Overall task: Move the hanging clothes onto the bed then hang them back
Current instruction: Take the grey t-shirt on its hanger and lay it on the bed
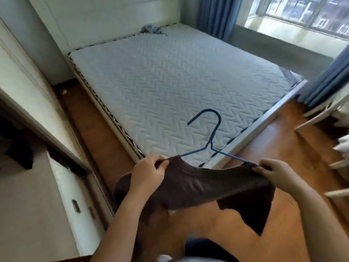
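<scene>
A dark brown garment (200, 186) is stretched between my hands just short of the bed's near corner. A blue wire hanger (213, 133) sits in its neck, hook pointing up over the mattress. My left hand (149, 173) pinches the garment's left shoulder at the hanger arm. At the other hanger arm my right hand (273, 173) pinches the right shoulder. The bed (170, 76) has a bare white quilted mattress. A small grey bundle of cloth (151, 29) lies at its far edge.
An open white wardrobe (28, 129) stands at the left with dark clothes inside. Wooden floor (283, 140) runs around the bed. Blue curtains (217, 14) and a window are at the back right. White furniture slats (338, 163) are at the right edge.
</scene>
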Motion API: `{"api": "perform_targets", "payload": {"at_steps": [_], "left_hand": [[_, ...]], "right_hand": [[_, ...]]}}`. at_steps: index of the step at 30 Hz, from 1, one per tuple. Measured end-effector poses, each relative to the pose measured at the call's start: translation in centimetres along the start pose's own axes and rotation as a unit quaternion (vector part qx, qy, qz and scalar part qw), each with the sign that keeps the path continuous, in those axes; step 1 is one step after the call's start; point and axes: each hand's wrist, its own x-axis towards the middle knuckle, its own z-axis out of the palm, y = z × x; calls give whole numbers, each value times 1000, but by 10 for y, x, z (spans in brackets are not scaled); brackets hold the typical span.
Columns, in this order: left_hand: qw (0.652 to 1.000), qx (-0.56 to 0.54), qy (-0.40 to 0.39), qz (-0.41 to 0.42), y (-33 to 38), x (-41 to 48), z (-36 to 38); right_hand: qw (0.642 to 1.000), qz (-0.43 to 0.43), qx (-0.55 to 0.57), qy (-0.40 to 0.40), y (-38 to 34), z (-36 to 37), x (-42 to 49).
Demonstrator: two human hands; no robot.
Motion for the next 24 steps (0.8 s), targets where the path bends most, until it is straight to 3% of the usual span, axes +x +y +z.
{"api": "perform_targets", "payload": {"at_steps": [8,13,18,24], "left_hand": [[997,27,-29,-59,40,-45,35],[993,69,-93,19,131,-61,99],[983,51,-156,81,220,-84,185],[967,13,-236,91,271,-83,264]], "right_hand": [[1000,3,10,-27,60,16,-32],[993,84,57,-66,161,-13,-90],[976,182,121,11,271,-53,-154],[942,219,188,172,345,-106,-174]]}}
